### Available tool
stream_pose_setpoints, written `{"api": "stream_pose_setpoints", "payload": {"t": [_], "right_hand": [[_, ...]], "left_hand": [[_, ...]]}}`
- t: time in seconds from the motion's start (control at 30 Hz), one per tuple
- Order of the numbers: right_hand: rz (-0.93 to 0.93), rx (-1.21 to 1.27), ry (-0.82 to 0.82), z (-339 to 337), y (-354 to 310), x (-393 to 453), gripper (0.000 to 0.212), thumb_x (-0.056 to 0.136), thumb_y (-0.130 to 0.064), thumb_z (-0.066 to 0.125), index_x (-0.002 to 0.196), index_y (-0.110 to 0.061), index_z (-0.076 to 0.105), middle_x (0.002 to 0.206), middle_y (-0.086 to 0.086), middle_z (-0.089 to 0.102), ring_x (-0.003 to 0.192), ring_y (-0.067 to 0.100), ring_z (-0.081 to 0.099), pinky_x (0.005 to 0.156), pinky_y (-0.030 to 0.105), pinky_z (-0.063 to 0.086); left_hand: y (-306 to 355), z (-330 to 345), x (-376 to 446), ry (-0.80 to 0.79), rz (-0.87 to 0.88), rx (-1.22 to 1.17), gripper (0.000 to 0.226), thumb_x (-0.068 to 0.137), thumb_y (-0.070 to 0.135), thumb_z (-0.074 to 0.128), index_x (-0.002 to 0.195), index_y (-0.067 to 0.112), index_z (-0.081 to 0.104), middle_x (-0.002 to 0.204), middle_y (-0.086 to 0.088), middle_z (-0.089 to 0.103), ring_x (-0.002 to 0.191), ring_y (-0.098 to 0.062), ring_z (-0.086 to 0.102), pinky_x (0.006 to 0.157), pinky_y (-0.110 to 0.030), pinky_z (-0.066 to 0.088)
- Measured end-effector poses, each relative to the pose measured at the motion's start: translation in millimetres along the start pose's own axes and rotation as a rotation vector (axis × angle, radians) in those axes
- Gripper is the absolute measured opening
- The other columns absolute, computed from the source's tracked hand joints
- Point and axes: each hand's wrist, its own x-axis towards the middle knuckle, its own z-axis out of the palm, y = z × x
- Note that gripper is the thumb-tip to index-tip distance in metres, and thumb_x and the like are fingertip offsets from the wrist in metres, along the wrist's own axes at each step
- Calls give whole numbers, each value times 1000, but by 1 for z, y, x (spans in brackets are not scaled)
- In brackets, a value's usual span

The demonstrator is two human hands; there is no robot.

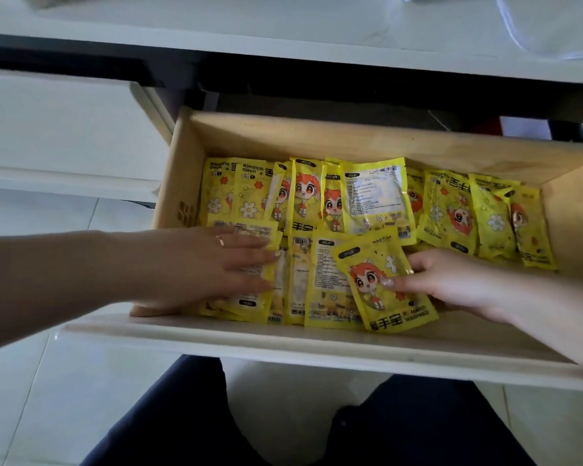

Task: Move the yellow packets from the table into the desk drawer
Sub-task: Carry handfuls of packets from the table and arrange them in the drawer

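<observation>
The wooden desk drawer point(303, 136) stands pulled out below the white table top. Several yellow packets point(303, 196) with a cartoon figure fill its floor in two rows. My left hand point(212, 264) lies flat, fingers straight, pressing on the packets at the drawer's front left; a ring shows on one finger. My right hand point(451, 280) pinches one yellow packet point(377, 280) by its right edge, thumb on top, and holds it tilted over the front row at the right.
The white table top point(317, 25) runs across the top, with a clear plastic bag point(552, 31) at its right. A shut white drawer front point(58, 129) sits to the left. My dark-trousered legs point(317, 425) are below the drawer's front edge, over pale floor tiles.
</observation>
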Motion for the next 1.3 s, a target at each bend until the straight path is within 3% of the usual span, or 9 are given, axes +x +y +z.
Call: {"api": "stream_pose_setpoints", "payload": {"t": [0.13,0.2,0.27,0.4,0.57,0.67,0.9,1.2,1.3], "right_hand": [[-1,-92,13,-2,11,4,63,58,-66,65,95,-16,69,98,6,72,96,26,65,91,38,49],[13,-172,5,0,15,7,62,67,-67,61,81,-6,64,76,11,68,72,26,64,70,33,52],[34,-295,15,0,14,7,47,84,-53,55,60,-13,46,51,1,39,47,15,36,47,26,25],[22,-491,7,0,10,10,48,90,-52,46,59,-17,39,51,-1,31,45,13,28,46,28,18],[18,-562,-33,2,10,17,49,94,-48,43,59,-14,51,49,-4,50,40,10,42,43,21,28],[72,-460,-83,4,10,18,50,95,-43,44,56,-14,55,34,-8,54,28,1,44,38,14,35],[124,-435,-141,8,18,13,57,97,-43,38,52,-13,55,25,-8,47,23,0,41,32,9,32],[-61,-686,35,7,15,19,49,93,-51,42,59,-18,57,68,3,64,63,18,57,68,28,49],[-59,-739,22,1,10,6,45,91,-54,42,60,-22,51,64,-3,59,59,14,53,57,24,42]], "left_hand": [[-3,12,-9,-152,-63,-76,72,85,31,67,142,43,26,157,5,2,146,-26,17,110,-37,20],[0,5,-14,-146,-71,-87,79,67,33,82,133,38,39,153,2,31,133,-29,44,96,-39,47],[-1,5,-12,-119,-93,-51,84,44,30,91,117,35,51,129,-5,60,110,-26,64,71,-33,57],[6,-6,9,11,-78,16,81,40,18,90,115,26,59,119,-10,65,104,-29,66,71,-36,57],[21,-13,50,49,8,5,92,75,13,73,147,32,19,158,-15,16,145,-31,14,110,-51,21],[22,-2,75,-159,63,68,82,94,15,50,148,34,-9,159,-11,-17,143,-29,-21,114,-50,-5],[21,8,66,59,93,128,84,68,23,81,140,28,38,148,-14,42,134,-34,42,104,-48,32],[27,-4,75,-103,18,-17,72,93,17,54,150,33,14,161,-5,4,148,-28,7,115,-41,11],[32,-19,74,-180,-71,-117,69,97,19,46,149,38,5,161,4,0,148,-19,4,113,-29,2]]}}
